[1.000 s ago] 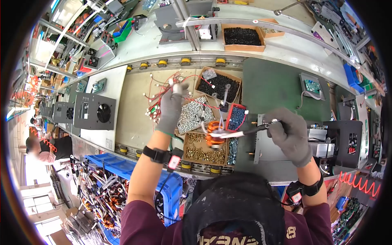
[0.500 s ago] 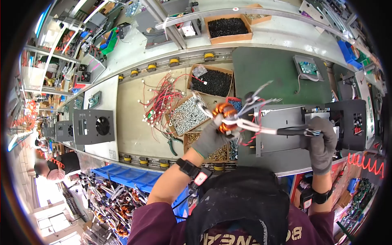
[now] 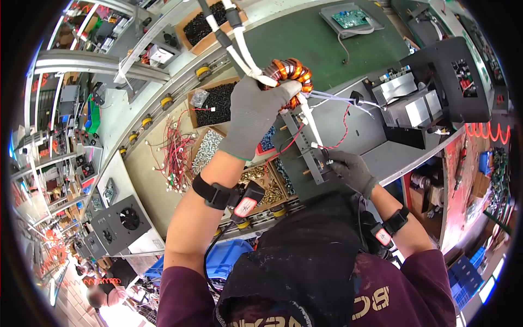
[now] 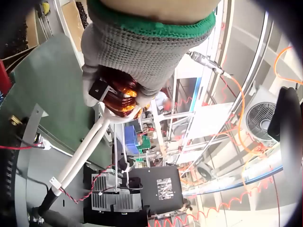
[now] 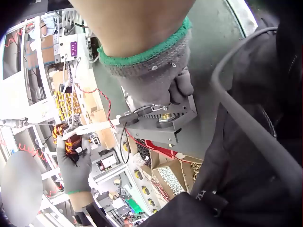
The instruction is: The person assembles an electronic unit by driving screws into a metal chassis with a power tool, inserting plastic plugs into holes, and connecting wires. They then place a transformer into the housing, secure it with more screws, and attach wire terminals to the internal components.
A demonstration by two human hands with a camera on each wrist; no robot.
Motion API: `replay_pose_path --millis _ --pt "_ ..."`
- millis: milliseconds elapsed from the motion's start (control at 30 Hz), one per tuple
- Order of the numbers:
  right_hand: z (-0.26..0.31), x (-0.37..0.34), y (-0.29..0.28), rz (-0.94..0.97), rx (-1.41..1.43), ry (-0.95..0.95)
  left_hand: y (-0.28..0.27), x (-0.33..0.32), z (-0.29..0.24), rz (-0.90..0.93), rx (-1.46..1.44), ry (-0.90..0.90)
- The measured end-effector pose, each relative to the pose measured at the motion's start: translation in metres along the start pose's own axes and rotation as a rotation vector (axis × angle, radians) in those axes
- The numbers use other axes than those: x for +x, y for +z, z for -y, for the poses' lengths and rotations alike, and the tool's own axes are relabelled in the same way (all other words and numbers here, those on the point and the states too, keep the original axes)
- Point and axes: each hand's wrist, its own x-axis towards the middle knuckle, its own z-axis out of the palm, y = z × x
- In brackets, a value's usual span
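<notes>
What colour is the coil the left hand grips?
The coil is copper-orange, clearest in the head view.

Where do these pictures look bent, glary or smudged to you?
Head view: black corners and a rounded, wide-lens look, with glare at lower left; left wrist view: the background at right is pale and washed out, while the copper coil looks darker against the left hand; right wrist view: a smooth grey oval at left is too blurred to make out.

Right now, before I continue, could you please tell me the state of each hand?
Left hand: closed, holding the copper-wound coil.
Right hand: closed, holding the black-sleeved cable end.
</notes>
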Motion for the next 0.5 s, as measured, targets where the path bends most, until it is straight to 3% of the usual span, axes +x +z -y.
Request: replay_pose_path --millis 133,333,467,500 --pt "-0.007 0.003 0.01 0.023 0.279 0.046 -0.002 0.011 0.002 0.053 0.026 -0.066" --pt "-0.006 0.014 0.003 0.151 0.269 0.148 -0.022 -0.012 -0.014 -0.046 0.072 -0.167" --pt "-0.005 0.015 0.003 0.116 0.239 0.081 -0.039 -0.025 -0.007 -0.132 0.188 -0.228" --pt "-0.007 0.018 0.003 0.147 0.249 0.217 -0.043 -0.027 -0.005 -0.15 0.236 -0.263"
